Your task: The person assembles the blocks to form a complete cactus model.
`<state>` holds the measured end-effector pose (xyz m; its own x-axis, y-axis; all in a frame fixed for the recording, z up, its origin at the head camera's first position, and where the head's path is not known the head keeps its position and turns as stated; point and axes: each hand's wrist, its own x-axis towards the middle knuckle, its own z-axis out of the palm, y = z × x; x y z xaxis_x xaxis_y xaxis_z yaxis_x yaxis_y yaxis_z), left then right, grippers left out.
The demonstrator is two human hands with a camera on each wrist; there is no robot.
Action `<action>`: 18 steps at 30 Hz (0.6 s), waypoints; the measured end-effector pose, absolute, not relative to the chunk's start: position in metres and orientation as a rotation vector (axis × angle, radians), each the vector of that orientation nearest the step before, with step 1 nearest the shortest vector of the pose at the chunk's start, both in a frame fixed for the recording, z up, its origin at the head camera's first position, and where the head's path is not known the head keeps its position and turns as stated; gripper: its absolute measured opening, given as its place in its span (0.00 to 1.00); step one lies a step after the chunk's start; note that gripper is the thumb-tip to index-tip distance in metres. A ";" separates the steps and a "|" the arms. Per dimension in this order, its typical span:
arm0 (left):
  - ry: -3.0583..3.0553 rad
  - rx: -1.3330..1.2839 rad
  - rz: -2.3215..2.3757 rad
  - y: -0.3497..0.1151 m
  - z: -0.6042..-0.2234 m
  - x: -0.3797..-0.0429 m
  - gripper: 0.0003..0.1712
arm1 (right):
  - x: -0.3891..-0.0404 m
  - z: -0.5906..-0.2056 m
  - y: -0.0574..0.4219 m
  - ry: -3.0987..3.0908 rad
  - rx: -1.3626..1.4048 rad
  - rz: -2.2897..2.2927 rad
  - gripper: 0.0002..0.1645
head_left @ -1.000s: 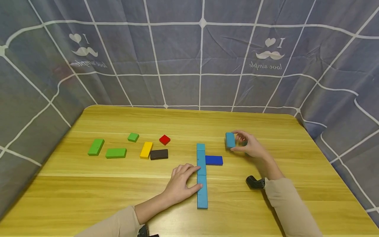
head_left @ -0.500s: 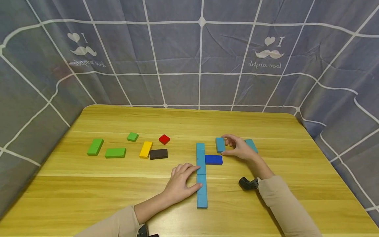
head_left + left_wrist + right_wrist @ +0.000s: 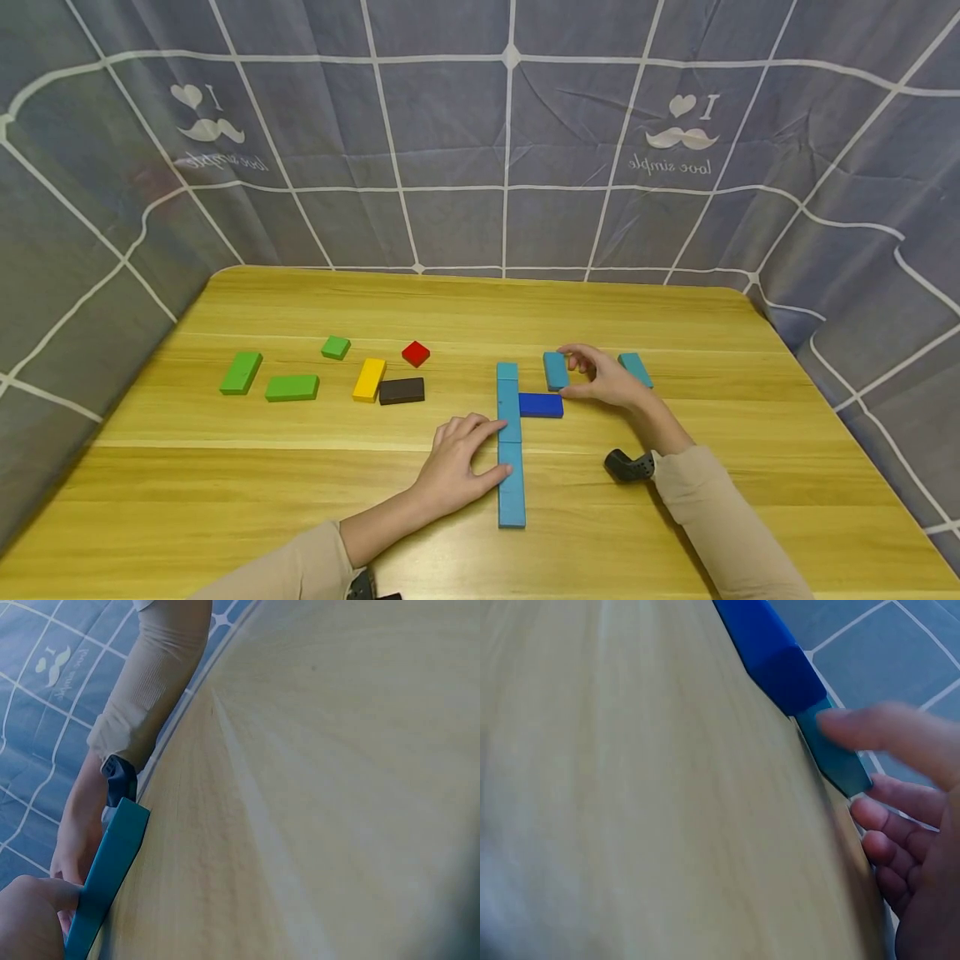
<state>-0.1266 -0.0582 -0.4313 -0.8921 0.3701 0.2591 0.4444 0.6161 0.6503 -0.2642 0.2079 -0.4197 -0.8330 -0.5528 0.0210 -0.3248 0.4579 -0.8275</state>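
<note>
In the head view, my right hand (image 3: 606, 380) pinches a light-blue block (image 3: 556, 372) between thumb and index finger, its near end close to the dark-blue block (image 3: 541, 406). The right wrist view shows my thumb (image 3: 881, 731) on that block's near end and the other fingers curled behind. Light-blue blocks form a straight row (image 3: 512, 492), end to end, and the dark-blue block meets its right side at a right angle. From the left, my left hand (image 3: 457, 471) touches the row with thumb and index fingertips, fingers extended.
Another light-blue block (image 3: 635, 369) lies right of my right hand. On the left are green blocks (image 3: 292, 387), a yellow block (image 3: 370, 380), a black block (image 3: 402, 391) and a red block (image 3: 416, 353). A grey curtain (image 3: 450, 150) borders the wooden table (image 3: 300, 492).
My right hand has moved left and slightly nearer with the light-blue block, most of it in the first half second. Another light-blue block is now uncovered behind it. My left hand has stayed put.
</note>
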 end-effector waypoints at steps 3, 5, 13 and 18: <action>-2.731 -0.692 -1.144 -0.058 -0.431 -0.127 0.29 | -0.263 -0.419 0.209 2.432 -0.769 -1.340 0.30; -2.730 -0.692 -1.142 -0.058 -0.431 -0.127 0.29 | -0.263 -0.418 0.210 2.432 -0.781 -1.343 0.27; -2.736 -0.695 -1.139 -0.058 -0.432 -0.127 0.30 | -0.258 -0.411 0.207 2.444 -0.772 -1.322 0.23; -2.734 -0.694 -1.138 -0.058 -0.432 -0.127 0.30 | -0.247 -0.392 0.199 2.452 -0.760 -1.293 0.23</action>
<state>-0.1270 -0.0579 -0.4322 -0.8912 0.3717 0.2600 0.4465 0.6171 0.6479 -0.2472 0.1986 -0.3920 -0.8271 -0.5619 0.0084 -0.3244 0.4653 -0.8236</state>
